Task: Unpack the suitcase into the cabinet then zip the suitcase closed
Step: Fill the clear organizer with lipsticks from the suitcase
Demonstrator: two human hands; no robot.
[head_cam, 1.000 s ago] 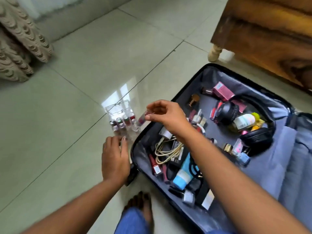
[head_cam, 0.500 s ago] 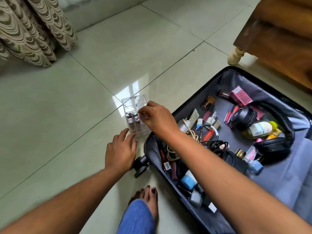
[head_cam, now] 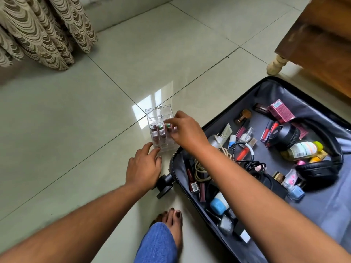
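Suitcase (head_cam: 322,205) lies open on tiled floor (head_cam: 76,130).

Single view only, head-mounted, wide-angle, so nothing shared with a second camera. Looks forward and steeply down at tiled floor (head_cam: 95,130). Close range: both forearms enter from bottom edge, left hand (head_cam: 143,168) and right hand (head_cam: 185,130) near frame centre, own foot (head_cam: 171,223) at bottom middle. Open suitcase (head_cam: 284,186) fills lower right, cut off by right and bottom edges. Clear organiser box (head_cam: 160,118) just left of centre. Curtain (head_cam: 41,31) in top left corner, wooden furniture (head_cam: 322,44) in top right. Straight floor joints bend toward edges, typical lens distortion.
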